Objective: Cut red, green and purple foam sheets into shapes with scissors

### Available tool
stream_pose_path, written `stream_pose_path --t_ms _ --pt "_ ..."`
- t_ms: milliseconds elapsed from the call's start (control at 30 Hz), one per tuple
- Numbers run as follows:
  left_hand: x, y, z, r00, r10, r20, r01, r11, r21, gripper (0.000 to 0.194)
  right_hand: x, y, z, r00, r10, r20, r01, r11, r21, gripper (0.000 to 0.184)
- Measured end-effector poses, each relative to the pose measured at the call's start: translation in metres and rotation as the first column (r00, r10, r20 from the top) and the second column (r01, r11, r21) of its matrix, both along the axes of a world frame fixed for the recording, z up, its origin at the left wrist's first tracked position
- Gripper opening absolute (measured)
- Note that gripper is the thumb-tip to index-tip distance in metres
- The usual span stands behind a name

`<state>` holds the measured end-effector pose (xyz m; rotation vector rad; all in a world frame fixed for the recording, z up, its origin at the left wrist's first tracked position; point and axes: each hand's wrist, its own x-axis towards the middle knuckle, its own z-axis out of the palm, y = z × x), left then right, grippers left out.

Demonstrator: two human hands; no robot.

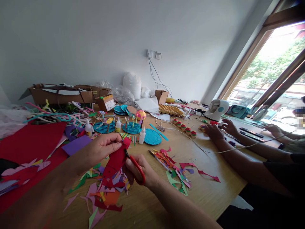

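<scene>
We judge the step in hand to be trimming: our left hand (105,148) pinches the upper end of a thin, elongated red sheet (115,161), material uncertain, above multicoloured flat scraps (111,197) on the brown wooden tabletop (143,211). Our right-hand grip (148,171) clasps red-handled scissors (138,166), dark blades at the sheet's edge, pointing forward and slightly left. The sheet's long axis slants from upper right to lower left, toward us. Continuing the cut probably calls for steady tension and small turns.

Left hand (109,146) near curled right hand (146,168)
</scene>
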<state>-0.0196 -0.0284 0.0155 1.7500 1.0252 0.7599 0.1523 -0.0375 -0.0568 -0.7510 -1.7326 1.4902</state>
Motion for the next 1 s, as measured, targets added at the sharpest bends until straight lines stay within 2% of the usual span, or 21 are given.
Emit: stream_pose_path --t_ms 333,567,1000 --pt "-0.010 0.002 0.003 0.995 -0.090 -0.048 0.088 0.995 -0.040 0.025 0.000 0.001 -0.004 0.999 0.049 0.016 -0.049 0.999 0.020 0.057" --pt "-0.011 0.002 0.004 0.996 -0.073 -0.058 0.069 0.995 -0.068 0.022 0.000 0.002 -0.005 0.997 0.077 0.007 -0.077 0.997 -0.006 0.058" --pt "-0.008 0.003 0.003 0.994 -0.083 -0.072 0.082 0.997 -0.014 0.022 0.000 0.002 -0.005 0.998 0.070 -0.002 -0.070 0.998 -0.008 0.056"
